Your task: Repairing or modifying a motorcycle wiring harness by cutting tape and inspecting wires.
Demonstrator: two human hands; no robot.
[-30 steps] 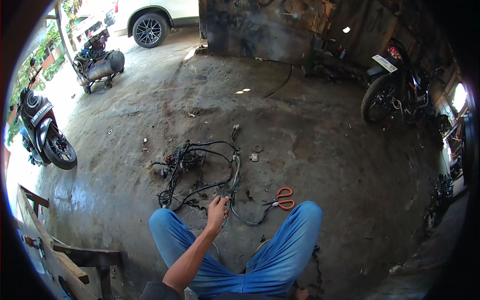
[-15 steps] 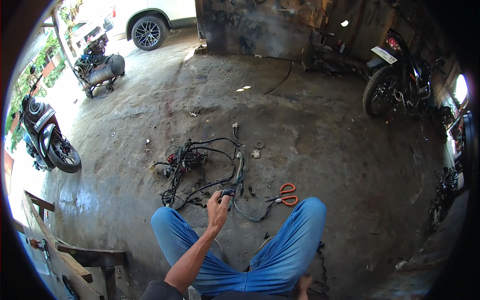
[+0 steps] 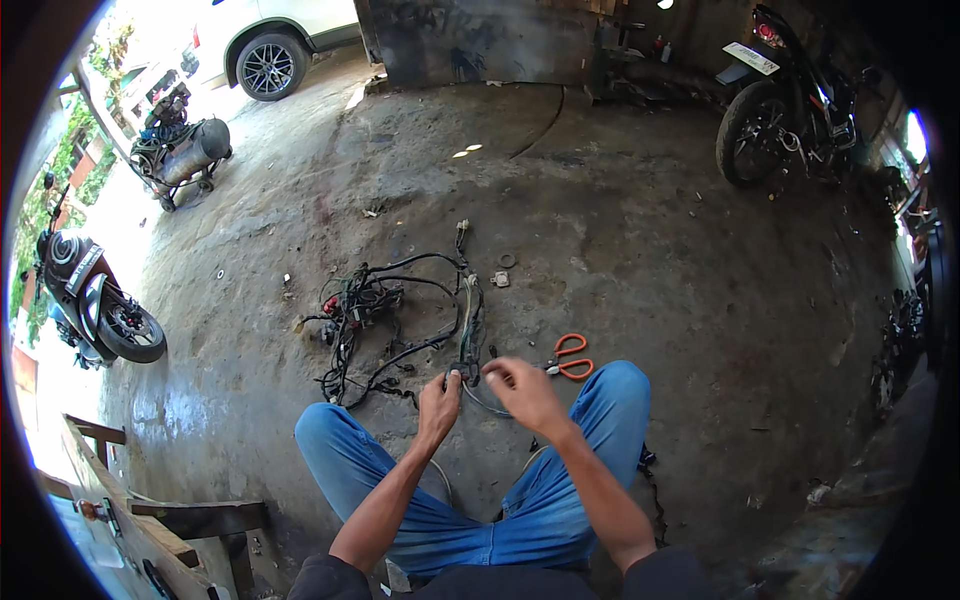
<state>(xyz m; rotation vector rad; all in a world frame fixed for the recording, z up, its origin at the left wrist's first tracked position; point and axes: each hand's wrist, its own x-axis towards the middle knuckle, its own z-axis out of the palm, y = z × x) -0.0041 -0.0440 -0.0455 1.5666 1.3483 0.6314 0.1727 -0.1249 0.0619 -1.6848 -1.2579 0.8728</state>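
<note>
Head view: I have the harness (image 3: 357,302) on the floor (image 3: 650,280), its right-hand run lying lengthwise away from me, pale connector (image 3: 462,229) end pointing ahead; the left hand (image 3: 438,404) pinches a near, dark part of it; most spreads beyond and left; the right hand (image 3: 528,395), fingers curled, is just beside that run; whether it grips anything, I cannot tell.

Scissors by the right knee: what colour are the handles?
The handles are orange; the head view shows them best.
</note>
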